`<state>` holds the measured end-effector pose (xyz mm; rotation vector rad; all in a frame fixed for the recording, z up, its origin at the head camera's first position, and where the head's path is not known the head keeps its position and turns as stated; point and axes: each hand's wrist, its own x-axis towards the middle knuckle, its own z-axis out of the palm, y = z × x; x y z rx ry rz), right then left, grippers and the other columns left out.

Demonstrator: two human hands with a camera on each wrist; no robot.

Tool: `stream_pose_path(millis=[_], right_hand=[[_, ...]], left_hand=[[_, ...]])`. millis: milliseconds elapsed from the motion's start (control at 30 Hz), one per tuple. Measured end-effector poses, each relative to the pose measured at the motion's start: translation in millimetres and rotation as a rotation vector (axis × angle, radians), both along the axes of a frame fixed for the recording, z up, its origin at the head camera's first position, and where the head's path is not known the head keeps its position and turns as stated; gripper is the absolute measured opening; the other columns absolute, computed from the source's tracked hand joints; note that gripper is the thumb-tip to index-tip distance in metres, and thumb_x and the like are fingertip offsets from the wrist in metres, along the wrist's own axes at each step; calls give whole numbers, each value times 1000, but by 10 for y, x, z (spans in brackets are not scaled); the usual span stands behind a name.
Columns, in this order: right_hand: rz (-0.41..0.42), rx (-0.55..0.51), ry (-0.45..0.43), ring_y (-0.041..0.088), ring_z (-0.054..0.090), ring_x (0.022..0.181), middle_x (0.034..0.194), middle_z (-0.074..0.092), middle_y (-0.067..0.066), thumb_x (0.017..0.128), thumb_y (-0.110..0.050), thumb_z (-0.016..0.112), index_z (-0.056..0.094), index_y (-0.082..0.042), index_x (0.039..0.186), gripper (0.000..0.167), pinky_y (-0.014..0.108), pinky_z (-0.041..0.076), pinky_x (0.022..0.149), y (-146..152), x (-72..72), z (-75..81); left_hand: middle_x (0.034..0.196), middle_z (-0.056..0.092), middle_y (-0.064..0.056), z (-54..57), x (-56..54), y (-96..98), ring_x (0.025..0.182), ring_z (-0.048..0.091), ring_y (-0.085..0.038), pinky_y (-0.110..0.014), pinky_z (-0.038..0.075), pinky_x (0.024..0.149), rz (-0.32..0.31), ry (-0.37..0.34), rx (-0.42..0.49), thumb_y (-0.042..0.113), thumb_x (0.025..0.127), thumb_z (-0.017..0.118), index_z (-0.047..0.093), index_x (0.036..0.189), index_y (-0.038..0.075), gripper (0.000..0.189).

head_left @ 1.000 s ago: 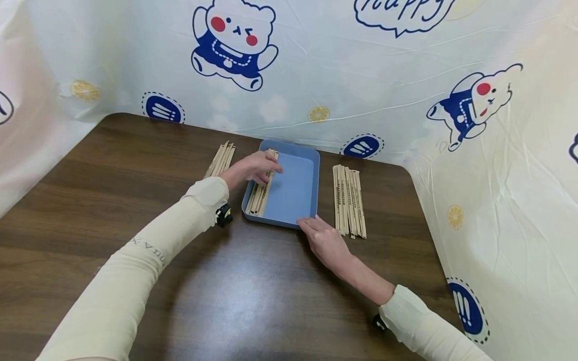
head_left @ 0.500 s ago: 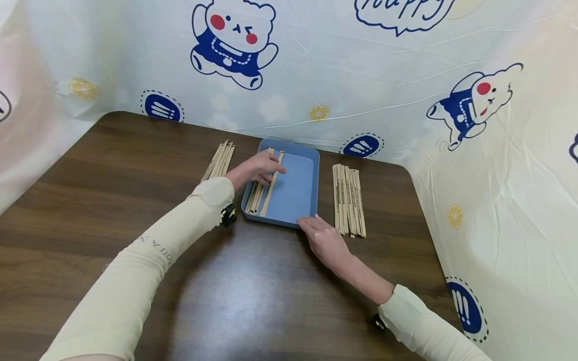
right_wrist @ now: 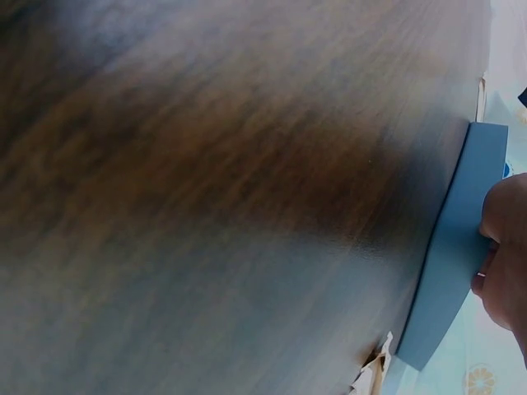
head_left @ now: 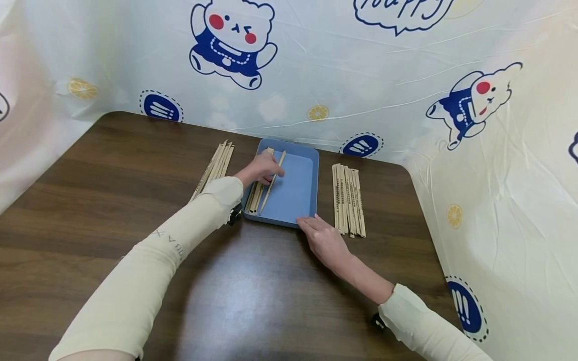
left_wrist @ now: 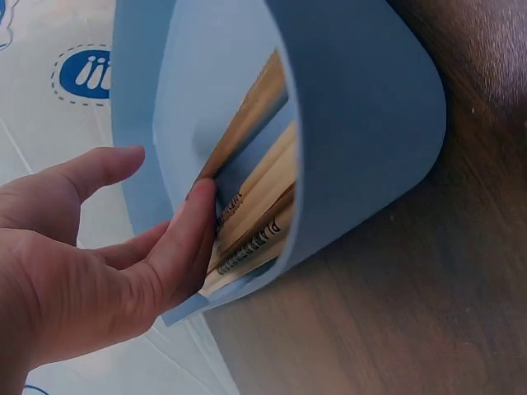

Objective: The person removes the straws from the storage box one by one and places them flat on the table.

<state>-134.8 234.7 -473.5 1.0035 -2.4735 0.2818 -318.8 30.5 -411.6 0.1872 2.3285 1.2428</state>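
A shallow blue tray [head_left: 295,193] sits near the table's far side. Along its left side lie several paper-wrapped chopstick packets [head_left: 255,198] with printed lettering. One separate chopstick packet [head_left: 267,197] lies slanted a little to their right. My left hand [head_left: 262,168] is over the tray; in the left wrist view its fingertips [left_wrist: 200,197] touch this separate packet, with the thumb standing well apart. With my right hand [head_left: 324,240] I grip the tray's near right corner, and the right wrist view shows the digits at the tray wall [right_wrist: 453,239].
Left of the tray, more wrapped chopstick packets [head_left: 221,161] lie partly behind my left sleeve. Another row of packets [head_left: 348,200] lies to its right. A printed cloth [head_left: 316,65] hangs behind the brown wooden table [head_left: 253,286].
The separate packet has moved right, away from the others in the tray, and now looks narrower, as if turned on edge. My left forearm has shifted right; my right hand stays put.
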Motion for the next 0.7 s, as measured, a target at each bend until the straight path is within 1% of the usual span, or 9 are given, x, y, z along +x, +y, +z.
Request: stream_pose_path(millis=[67,100,167,333,400,467,533,600,700], right_hand=[[-2,2,-4,27,67,108,116,70,15,85,10,71,70,4,119,34,45,50,99,0,2,0],[-3,3,-4,26,67,109,116,70,15,86,10,71,69,4,119,34,45,50,99,0,4,-1],[-1,3,-7,26,67,109,116,70,15,86,11,70,69,4,119,34,45,50,99,2,6,-6],[3,-6,-11,27,67,108,116,69,16,85,12,71,69,4,119,35,46,51,97,-1,4,-16],[1,-4,-8,26,67,108,116,70,16,85,11,71,69,5,118,34,46,51,97,-3,2,-18],[-3,-2,-9,26,67,108,116,70,15,86,11,71,70,4,118,33,46,51,97,-4,3,-17],[-5,1,-8,26,67,108,116,70,15,85,10,71,70,4,118,33,46,51,98,-3,5,-18],[-7,6,-5,26,67,108,116,70,15,85,10,71,70,4,118,33,45,51,98,-2,6,-14],[-13,12,-6,25,67,108,116,70,15,86,10,71,70,4,118,33,45,50,98,-3,3,-12]], left_hand=[[55,30,3,-25,-16,28,47,35,-13,-40,56,63,-5,30,-38,8,90,65,34,59,15,44],[50,27,3,-36,-23,44,45,31,-12,-39,56,61,-7,43,-59,8,89,65,32,57,16,47],[49,29,3,-53,-31,80,44,34,-12,-37,57,61,-25,72,-112,6,88,64,31,57,17,47],[51,36,0,-67,-37,176,49,45,-15,-38,60,67,-81,147,-236,4,89,62,38,61,13,38],[50,38,0,-64,-34,204,49,49,-16,-37,60,66,-97,175,-270,2,88,61,41,61,12,36],[50,37,0,-58,-26,226,50,53,-18,-35,59,62,-109,201,-303,0,88,60,41,62,11,34],[51,37,-1,-60,-20,245,50,55,-18,-31,56,55,-119,222,-342,-1,87,58,41,62,12,33],[52,38,-1,-64,-15,261,49,53,-18,-28,49,48,-128,240,-376,-2,87,57,42,63,12,31],[52,40,-2,-78,-13,292,45,46,-15,-26,37,42,-138,268,-426,-3,87,55,42,62,12,32]])
